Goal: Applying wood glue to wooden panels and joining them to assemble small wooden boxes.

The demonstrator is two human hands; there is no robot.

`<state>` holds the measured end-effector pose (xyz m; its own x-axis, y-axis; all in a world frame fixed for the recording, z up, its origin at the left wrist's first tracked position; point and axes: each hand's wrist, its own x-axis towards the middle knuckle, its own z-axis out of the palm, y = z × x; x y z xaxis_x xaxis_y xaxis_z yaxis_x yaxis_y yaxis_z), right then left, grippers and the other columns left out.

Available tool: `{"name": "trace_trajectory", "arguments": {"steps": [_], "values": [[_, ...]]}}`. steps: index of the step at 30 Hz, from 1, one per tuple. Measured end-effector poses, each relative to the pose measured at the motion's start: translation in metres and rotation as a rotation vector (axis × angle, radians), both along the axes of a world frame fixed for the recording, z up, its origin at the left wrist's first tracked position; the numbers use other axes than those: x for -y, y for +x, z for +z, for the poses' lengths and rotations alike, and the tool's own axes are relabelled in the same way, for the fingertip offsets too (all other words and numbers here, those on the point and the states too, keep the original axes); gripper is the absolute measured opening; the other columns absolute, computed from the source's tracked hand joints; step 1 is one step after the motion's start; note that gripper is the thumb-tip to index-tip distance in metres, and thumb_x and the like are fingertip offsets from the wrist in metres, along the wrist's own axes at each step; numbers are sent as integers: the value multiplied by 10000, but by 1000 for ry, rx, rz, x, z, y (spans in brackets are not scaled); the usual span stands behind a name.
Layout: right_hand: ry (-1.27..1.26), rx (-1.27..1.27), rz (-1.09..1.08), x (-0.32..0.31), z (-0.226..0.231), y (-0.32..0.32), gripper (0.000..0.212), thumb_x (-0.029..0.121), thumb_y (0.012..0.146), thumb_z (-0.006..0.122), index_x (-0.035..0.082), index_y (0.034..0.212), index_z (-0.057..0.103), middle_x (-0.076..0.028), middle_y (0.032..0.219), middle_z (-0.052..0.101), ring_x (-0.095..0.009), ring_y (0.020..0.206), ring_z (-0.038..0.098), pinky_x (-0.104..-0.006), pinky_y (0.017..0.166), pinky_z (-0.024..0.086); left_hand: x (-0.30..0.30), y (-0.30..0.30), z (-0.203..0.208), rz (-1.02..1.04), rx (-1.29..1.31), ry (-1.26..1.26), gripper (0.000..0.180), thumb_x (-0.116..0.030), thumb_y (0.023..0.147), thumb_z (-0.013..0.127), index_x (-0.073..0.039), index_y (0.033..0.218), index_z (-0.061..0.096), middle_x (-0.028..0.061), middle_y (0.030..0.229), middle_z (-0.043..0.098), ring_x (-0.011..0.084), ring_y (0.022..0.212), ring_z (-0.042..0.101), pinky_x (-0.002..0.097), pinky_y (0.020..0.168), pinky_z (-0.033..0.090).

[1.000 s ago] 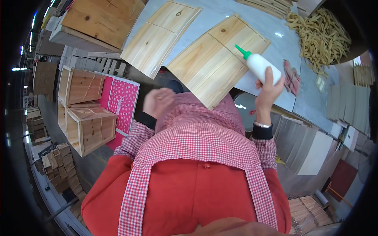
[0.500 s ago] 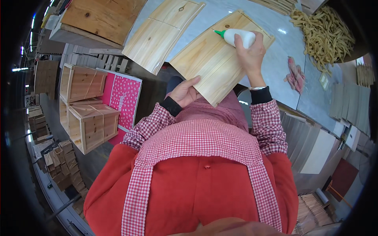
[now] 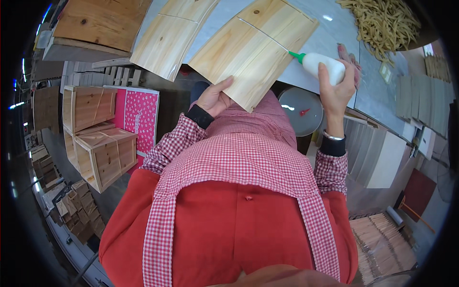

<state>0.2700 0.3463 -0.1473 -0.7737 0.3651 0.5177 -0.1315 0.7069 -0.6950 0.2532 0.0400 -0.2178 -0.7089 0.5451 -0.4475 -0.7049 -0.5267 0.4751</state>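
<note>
Bottle (image 3: pixel 326 68) is held tilted in the right hand (image 3: pixel 337 91), fingers wrapped round its white body, probably so the green nozzle (image 3: pixel 297 56) can be lined up with the white line (image 3: pixel 263 34) across the board (image 3: pixel 248 60); the tip sits at the line's end by the board's edge, though whether it's actually touching can't be told. The board is laid on the bench (image 3: pixel 330 40) with its near corner poking out past the edge, likely so both faces can be reached: it's pinched by the left hand (image 3: pixel 214 99), thumb on top, fingers partly hidden underneath, which should stop it sliding. As for counts: one bottle, two boards (the second board (image 3: pixel 173 38) is set off left, maybe to be out of the way), one pink cloth (image 3: pixel 347 55) and two wooden crates (image 3: pixel 98 107). Pale strips (image 3: pixel 382 24) are heaped too messily to be counted.
</note>
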Motion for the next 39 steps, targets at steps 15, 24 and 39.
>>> {"name": "trace_trajectory", "arguments": {"steps": [15,24,39], "values": [[-883,-29,-280,-55,-3,-57,406,326,824,715,-25,939,544,-91,732,595,-112,445,526,-243,375,392,3,-5,30,77,26,8,612,-229,934,564,-37,1429,260,199,1412,411,338,1295,434,545,1027,402],[-637,4,-389,-76,-4,-96,343,303,850,687,-3,922,551,-41,601,540,-92,396,474,-231,314,340,3,-5,29,69,29,5,603,-234,934,566,-41,1426,276,199,1414,409,346,1297,429,554,1023,399],[-759,52,74,-8,18,0,341,252,815,730,-16,952,571,-40,777,593,-79,579,536,-209,385,400,-5,-21,32,112,-10,32,593,-211,941,555,-26,1424,264,199,1405,420,339,1287,445,531,1045,390]]}}
